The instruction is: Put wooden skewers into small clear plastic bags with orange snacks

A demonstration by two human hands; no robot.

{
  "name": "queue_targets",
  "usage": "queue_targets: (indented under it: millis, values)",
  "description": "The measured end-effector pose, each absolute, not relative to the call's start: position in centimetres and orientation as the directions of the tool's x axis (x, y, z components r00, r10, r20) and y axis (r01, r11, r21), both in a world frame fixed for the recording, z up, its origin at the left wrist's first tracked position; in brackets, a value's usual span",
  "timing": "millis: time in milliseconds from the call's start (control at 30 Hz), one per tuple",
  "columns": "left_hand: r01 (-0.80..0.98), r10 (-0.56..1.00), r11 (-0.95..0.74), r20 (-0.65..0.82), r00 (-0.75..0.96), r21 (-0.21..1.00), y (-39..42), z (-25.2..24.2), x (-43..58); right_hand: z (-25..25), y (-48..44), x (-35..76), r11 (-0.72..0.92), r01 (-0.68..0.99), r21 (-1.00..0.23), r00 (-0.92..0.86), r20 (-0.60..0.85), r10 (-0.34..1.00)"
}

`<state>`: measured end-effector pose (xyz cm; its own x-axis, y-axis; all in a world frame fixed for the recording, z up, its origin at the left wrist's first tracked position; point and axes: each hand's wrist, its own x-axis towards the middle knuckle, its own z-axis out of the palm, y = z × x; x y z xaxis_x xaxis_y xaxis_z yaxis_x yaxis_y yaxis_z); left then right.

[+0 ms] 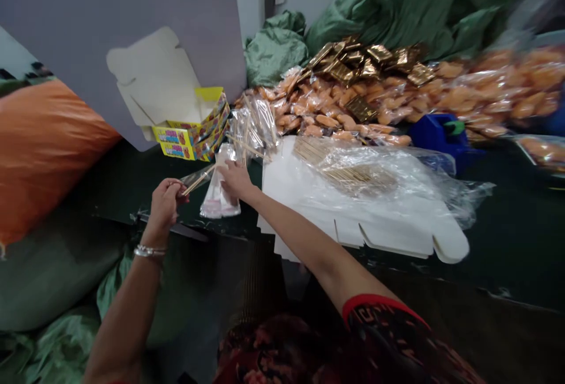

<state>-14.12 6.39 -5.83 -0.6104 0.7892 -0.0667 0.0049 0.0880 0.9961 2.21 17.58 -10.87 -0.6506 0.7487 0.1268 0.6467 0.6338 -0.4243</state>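
My left hand (pixel 165 201), with a silver bracelet at its wrist, is closed on a clear bag of wooden sticks (pixel 194 182) over the table's front edge. My right hand (pixel 236 180) lies on a stack of clear plastic bags (pixel 215 199), its fingers apart and touching the upper part. Just beyond it, more bagged sticks (pixel 251 128) lie in a loose pile. To the left of that pile stands a yellow printed display box (pixel 180 142) with its white lid raised.
Flat white cardboard (pixel 304 210) carries a large clear bag (pixel 388 166) of loose sticks (pixel 348 175). Behind are bagged orange pieces (pixel 326 99), gold packets (pixel 371 63) and green sacks (pixel 397 7). A blue tape dispenser (pixel 441 137) stands right. An orange sack (pixel 44 149) bulges left.
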Motion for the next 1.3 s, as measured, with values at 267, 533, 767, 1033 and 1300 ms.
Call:
queue_targets:
  millis: [267, 533, 767, 1033, 1300]
  values:
    - [0.091, 0.851, -0.03, 0.073, -0.519, 0.995, 2.6, 0.8, -14.0, -9.8, 18.7, 0.3, 0.547, 0.699, -0.461, -0.555, 0.133, 0.821]
    - [0.504, 0.997, 0.018, 0.02, -0.069, 0.864, 1.1, 4.0, -9.6, -2.2, 10.8, 7.3, 0.42, -0.159, -0.893, -0.756, 0.384, 0.53]
    - [0.496, 0.995, -0.098, 0.075, 0.066, 0.863, 0.7, 4.8, -4.2, -2.3, 3.6, 13.3, 0.141, -0.267, -0.953, -0.537, 0.269, 0.8]
    - [0.587, 0.939, -0.282, 0.093, 0.331, 0.759, 1.1, 4.3, -0.4, -2.5, 1.4, 16.4, 0.16, -0.236, -0.958, -0.324, 0.233, 0.917]
    - [0.726, 0.736, -0.628, 0.516, 0.437, 0.28, -0.8, 3.9, 1.6, -3.4, 1.3, 17.7, 0.313, -0.077, -0.947, -0.181, 0.322, 0.929]
